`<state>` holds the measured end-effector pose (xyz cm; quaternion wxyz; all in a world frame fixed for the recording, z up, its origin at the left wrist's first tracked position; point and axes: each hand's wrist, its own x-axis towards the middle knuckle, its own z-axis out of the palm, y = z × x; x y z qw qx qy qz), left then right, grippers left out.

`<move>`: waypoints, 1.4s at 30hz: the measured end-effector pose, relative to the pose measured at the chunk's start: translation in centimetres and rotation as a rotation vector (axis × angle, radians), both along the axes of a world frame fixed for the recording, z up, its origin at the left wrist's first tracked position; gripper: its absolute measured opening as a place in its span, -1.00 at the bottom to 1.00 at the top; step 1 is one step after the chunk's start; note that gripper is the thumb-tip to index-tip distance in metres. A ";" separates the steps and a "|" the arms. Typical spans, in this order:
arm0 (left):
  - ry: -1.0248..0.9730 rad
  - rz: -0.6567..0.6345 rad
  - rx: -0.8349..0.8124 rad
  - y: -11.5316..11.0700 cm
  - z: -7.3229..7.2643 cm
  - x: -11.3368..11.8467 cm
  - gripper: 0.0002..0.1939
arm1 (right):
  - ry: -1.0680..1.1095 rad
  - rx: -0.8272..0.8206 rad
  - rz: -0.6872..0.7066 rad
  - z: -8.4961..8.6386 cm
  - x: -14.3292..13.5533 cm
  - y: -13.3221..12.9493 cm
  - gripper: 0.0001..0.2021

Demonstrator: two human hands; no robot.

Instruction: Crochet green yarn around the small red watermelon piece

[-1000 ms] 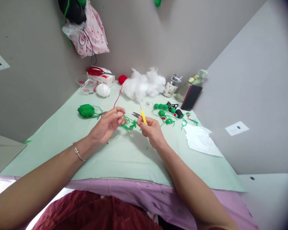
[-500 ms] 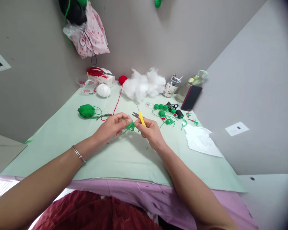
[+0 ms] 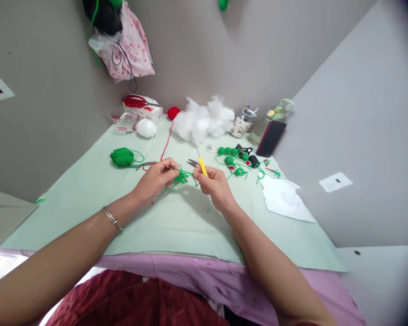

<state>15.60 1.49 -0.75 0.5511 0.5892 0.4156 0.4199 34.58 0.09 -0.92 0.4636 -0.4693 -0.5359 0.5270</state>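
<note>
In the head view my left hand (image 3: pixel 159 177) pinches a loose tangle of green yarn (image 3: pixel 181 176) at thumb and fingertips. From the tangle a strand stretches across to my right hand (image 3: pixel 213 183), which is closed around the yellow handle of a crochet hook (image 3: pixel 203 166). The hook's thin metal shaft points up and away from me. Dark scissor blades (image 3: pixel 192 163) show just beyond the right fingers; their handles are hidden, and whether the hand touches them I cannot tell. A white strand (image 3: pixel 160 196) trails below the left hand.
Behind the hands are a green yarn ball (image 3: pixel 122 157), white yarn ball (image 3: pixel 146 128), red yarn ball (image 3: pixel 173 112) and white stuffing (image 3: pixel 204 120). To the right lie several small green crocheted balls (image 3: pixel 229 160), a phone (image 3: pixel 271 138) against a bottle (image 3: pixel 258 131), and white paper (image 3: pixel 284 199).
My left hand has shifted slightly left and its fingers have closed more tightly on the green yarn. The tangle has spread, and the hook has moved a little to the right.
</note>
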 end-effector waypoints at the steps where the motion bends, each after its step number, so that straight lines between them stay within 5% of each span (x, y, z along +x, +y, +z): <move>1: -0.004 -0.009 -0.004 -0.1 0.0 0.1 -0.89 | 0.004 0.001 0.001 0.0 0.0 0.0 -0.80; 8: 0.012 -0.149 -0.041 -0.3 -0.2 0.5 -0.79 | 0.031 0.007 0.021 -0.1 0.0 0.0 -0.76; 24: 0.052 -0.053 0.037 0.5 -1.0 -0.1 -0.81 | -0.154 0.024 0.100 -0.2 0.2 -0.1 -0.72; 32: 0.216 0.120 0.247 2.0 -1.5 -2.0 -0.93 | 0.211 -0.058 0.057 1.2 1.9 0.4 -0.77; 42: 0.200 0.212 0.242 3.4 -1.0 -3.5 -0.91 | 0.363 0.027 0.021 2.2 3.6 0.5 -0.78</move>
